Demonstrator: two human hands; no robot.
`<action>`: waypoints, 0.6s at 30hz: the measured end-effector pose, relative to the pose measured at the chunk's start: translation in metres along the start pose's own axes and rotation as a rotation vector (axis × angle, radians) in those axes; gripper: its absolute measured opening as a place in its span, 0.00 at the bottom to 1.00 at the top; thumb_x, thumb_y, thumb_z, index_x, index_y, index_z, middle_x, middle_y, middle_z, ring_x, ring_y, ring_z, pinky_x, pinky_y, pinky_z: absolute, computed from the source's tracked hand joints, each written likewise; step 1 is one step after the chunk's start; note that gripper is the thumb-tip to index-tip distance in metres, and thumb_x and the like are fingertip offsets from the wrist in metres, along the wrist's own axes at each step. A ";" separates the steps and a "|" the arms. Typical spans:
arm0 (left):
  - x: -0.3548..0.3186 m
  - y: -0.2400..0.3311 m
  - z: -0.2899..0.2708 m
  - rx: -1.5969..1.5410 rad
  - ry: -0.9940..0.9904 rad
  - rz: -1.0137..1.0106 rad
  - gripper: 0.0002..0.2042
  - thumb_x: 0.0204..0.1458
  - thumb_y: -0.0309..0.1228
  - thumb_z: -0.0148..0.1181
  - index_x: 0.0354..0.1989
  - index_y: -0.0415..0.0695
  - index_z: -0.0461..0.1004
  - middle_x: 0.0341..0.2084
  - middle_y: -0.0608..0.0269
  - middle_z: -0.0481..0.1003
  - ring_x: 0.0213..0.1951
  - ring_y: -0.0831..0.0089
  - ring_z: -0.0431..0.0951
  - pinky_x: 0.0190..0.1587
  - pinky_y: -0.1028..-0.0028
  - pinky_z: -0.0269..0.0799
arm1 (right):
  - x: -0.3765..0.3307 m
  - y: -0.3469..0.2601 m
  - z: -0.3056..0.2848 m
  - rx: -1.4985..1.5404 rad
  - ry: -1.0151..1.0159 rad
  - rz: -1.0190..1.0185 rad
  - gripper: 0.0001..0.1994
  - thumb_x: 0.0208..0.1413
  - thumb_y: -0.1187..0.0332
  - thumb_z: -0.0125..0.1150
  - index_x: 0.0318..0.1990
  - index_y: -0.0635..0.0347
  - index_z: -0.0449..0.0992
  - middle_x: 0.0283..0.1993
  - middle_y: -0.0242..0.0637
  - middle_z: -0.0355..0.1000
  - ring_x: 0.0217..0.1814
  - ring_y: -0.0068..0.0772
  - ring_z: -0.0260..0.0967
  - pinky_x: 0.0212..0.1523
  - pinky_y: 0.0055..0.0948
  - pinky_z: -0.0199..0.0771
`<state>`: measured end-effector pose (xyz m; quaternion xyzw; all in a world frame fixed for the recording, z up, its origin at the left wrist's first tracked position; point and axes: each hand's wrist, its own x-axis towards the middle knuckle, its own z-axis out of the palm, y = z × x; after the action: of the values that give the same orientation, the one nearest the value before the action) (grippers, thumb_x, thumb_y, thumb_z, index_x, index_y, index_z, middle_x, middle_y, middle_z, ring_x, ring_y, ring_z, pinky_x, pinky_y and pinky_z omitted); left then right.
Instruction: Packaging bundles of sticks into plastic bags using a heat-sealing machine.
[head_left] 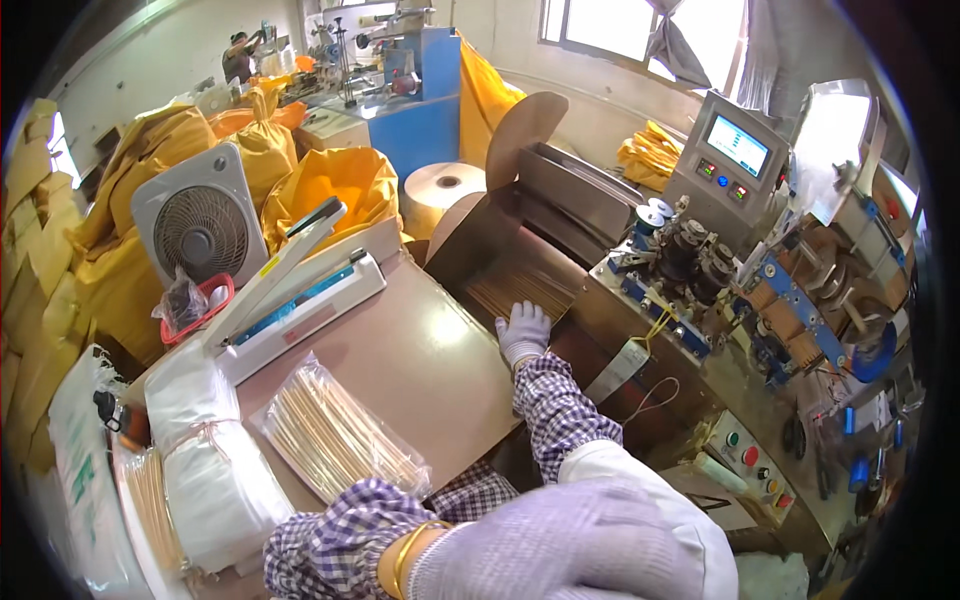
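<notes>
My right hand (525, 332), in a pale lilac knit glove, reaches forward into a brown metal hopper (535, 248). Its fingers lie spread at the near ends of a layer of thin wooden sticks (510, 292) and are open. Close to the camera, my left hand (575, 545), gloved alike, crosses over the white sleeve (640, 485) of my right arm. Its fingers are blurred and partly hidden, so their grip is unclear. To the left, a clear plastic bag full of wooden sticks (335, 430) lies on the brown tabletop (440, 385).
A bar heat sealer (305, 310) stands behind the bag, with a white bundle (215, 460) at left. Machine parts (690, 255) and a control panel (725, 160) rise right of the hopper. A push-button box (748, 465) sits lower right. A fan (200, 220) and yellow sacks (335, 195) stand behind.
</notes>
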<state>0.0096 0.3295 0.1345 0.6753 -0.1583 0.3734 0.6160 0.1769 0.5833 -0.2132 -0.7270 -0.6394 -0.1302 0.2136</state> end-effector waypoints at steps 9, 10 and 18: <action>0.013 0.011 -0.009 -0.226 -0.167 -0.092 0.07 0.45 0.21 0.60 0.31 0.28 0.75 0.28 0.46 0.75 0.31 0.59 0.76 0.33 0.68 0.71 | -0.001 0.000 0.001 0.004 0.014 0.005 0.19 0.49 0.52 0.52 0.41 0.58 0.67 0.46 0.40 0.64 0.53 0.41 0.58 0.51 0.42 0.58; 0.007 0.002 -0.007 -0.082 -0.062 0.324 0.07 0.45 0.21 0.60 0.31 0.27 0.74 0.28 0.45 0.75 0.31 0.59 0.76 0.34 0.68 0.71 | 0.000 -0.002 -0.002 0.015 -0.043 0.009 0.20 0.50 0.52 0.52 0.42 0.58 0.66 0.48 0.40 0.63 0.54 0.40 0.57 0.51 0.42 0.57; -0.008 -0.020 0.000 -0.414 -0.192 0.005 0.08 0.45 0.20 0.61 0.31 0.26 0.73 0.27 0.42 0.73 0.29 0.56 0.76 0.30 0.65 0.71 | 0.002 -0.001 -0.001 0.014 -0.094 0.024 0.19 0.51 0.52 0.50 0.43 0.57 0.66 0.48 0.40 0.62 0.54 0.40 0.57 0.52 0.42 0.57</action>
<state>0.0176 0.3313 0.1146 0.5664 -0.2908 0.2685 0.7228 0.1760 0.5849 -0.2111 -0.7383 -0.6410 -0.0891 0.1901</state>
